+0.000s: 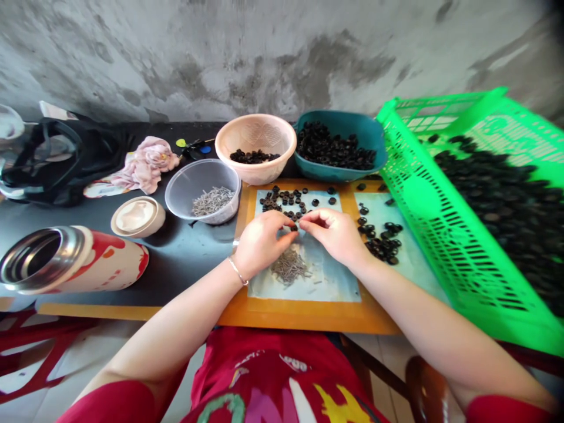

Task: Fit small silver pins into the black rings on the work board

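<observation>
My left hand point(264, 239) is closed in a pinch on a small black round piece point(294, 228), above the pale blue sheet. Close beside it, the fingertips of my right hand point(335, 232) are pressed together; what they hold, if anything, is too small to make out. A heap of thin metal pins point(289, 267) lies on the sheet point(337, 285) just below my hands. Loose black round pieces point(288, 198) are scattered behind my fingers. More shiny black pieces point(385, 244) lie to the right of my right wrist.
Behind stand a clear tub point(176, 191) of pins, a pink bowl point(255, 126) and a teal basin point(339, 171), both with black pieces. A green crate point(425, 200) full of black pieces fills the right. An uncapped thermos point(110, 261), cup lid point(138, 216) and black bag point(66, 158) are left.
</observation>
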